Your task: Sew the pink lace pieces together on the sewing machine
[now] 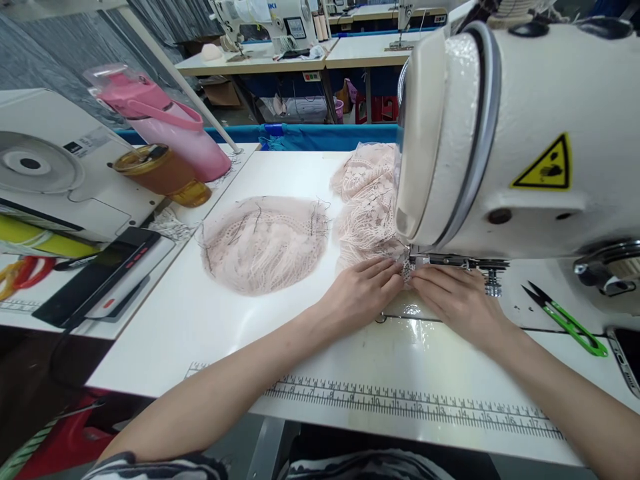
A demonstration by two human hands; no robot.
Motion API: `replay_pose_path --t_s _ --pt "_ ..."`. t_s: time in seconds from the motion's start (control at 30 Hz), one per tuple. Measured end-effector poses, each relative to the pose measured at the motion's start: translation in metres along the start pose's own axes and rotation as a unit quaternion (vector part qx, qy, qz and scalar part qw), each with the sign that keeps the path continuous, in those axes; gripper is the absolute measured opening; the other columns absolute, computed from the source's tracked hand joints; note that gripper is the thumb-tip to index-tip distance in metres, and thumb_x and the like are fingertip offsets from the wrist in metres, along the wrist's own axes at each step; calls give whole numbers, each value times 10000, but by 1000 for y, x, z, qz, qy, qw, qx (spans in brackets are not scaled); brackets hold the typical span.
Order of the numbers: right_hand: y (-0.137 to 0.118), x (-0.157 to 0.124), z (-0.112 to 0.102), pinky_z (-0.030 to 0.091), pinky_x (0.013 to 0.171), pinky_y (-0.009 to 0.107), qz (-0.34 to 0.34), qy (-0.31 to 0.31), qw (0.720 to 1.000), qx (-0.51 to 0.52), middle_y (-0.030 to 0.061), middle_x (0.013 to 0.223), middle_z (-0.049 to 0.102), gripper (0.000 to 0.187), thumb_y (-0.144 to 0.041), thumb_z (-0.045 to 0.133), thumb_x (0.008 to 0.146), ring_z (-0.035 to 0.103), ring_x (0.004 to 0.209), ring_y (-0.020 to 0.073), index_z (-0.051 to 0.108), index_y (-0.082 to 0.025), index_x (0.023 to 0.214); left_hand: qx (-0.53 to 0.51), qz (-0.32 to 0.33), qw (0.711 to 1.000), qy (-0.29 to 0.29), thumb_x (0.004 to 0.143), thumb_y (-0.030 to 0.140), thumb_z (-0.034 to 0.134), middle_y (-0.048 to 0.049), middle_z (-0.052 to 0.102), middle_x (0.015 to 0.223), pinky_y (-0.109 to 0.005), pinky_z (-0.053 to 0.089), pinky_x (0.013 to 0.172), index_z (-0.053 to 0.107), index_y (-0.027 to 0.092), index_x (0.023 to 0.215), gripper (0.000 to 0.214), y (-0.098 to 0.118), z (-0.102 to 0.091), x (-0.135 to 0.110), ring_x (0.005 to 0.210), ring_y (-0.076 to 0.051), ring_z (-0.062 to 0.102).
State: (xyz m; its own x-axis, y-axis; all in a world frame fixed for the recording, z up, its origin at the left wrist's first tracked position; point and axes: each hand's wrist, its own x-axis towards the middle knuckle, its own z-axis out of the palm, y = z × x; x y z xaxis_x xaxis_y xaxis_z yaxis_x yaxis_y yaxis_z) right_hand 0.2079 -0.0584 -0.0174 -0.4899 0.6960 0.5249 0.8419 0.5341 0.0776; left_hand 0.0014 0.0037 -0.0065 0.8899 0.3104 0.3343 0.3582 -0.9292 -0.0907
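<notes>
Lace piece (pixel 407 269) (one) lies held down by left hand (pixel 363 295) and right hand (pixel 453 301).

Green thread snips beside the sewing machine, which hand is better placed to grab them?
Right, probably. The right hand is nearer the green snips, which lie beyond its outer side. The left hand, fingers flat at the lace piece, would have to cross over the right.

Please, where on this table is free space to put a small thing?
Bare: the table between the round lace piece and the printed ruler, left of the left hand. Crowded: near the right hand, sewing machine and green snips.
</notes>
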Motion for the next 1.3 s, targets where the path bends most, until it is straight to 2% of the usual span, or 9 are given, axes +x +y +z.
replay_pose_path --t_s 0.13,0.23,0.33,0.43,0.7,0.83,0.97,1.07,1.3 --pt "0 2 3 436 802 273 11 -3 999 53 -3 964 685 153 -111 500 874 604 890 134 603 -201 941 -11 -70 997 19 913 210 459 -75 658 1151 -368 463 933 583 124 1066 215 5 -7 1 1071 -209 615" --pt "-3 4 1 425 745 274 38 -15 989 144 0 881 657 83 -144 490 878 589 828 134 548 -197 847 -35 -135 990 14 824 273 551 -48 691 951 -367 433 776 580 145 1013 231 8 -15 -1 822 -197 634" --pt "-7 3 -2 411 793 310 50 -40 973 221 -26 733 589 97 -125 477 858 558 734 124 483 -201 799 -59 -77 995 21 771 174 534 26 639 707 -343 376 784 567 177 799 44 6 -18 -3 649 -131 565" --pt "-9 0 -5 394 910 374 33 -49 971 232 -42 699 569 49 -161 519 847 554 709 124 507 -204 867 -28 4 998 60 806 145 501 43 590 645 -333 357 793 565 180 765 83 5 -17 -4 625 -115 513" --pt "-18 8 -14 419 933 353 -51 44 981 184 -48 710 622 104 -115 618 820 558 743 100 604 -214 846 23 32 994 104 892 162 473 47 541 585 -305 373 715 530 175 689 211 9 -16 -2 579 -107 468" --pt "-16 5 -15 471 890 358 -78 54 981 168 -8 875 685 179 -91 649 782 593 892 147 635 -214 911 -8 41 997 58 904 214 450 -36 682 912 -328 441 799 593 164 882 153 6 -14 -4 879 -173 604" --pt "-15 1 -14 512 869 307 -89 34 981 170 -23 900 702 203 -59 626 785 615 921 135 626 -186 944 -69 37 996 -45 898 328 449 -132 436 1421 -371 327 1104 423 53 1333 515 0 -9 -7 1349 -233 363" --pt "-16 1 -13 537 817 296 -79 37 982 167 -17 882 702 161 -61 612 800 632 863 125 623 -170 918 -78 24 992 -95 895 390 450 -126 350 1475 -372 274 1149 328 53 1417 633 -4 -6 -8 1387 -239 298" --pt "-19 5 -14 555 716 280 -95 35 984 144 -17 863 707 124 -63 587 825 648 818 128 627 -155 899 -68 20 989 -128 865 427 503 -100 362 1470 -410 275 1146 357 129 1426 652 -8 -9 -7 1380 -261 311"
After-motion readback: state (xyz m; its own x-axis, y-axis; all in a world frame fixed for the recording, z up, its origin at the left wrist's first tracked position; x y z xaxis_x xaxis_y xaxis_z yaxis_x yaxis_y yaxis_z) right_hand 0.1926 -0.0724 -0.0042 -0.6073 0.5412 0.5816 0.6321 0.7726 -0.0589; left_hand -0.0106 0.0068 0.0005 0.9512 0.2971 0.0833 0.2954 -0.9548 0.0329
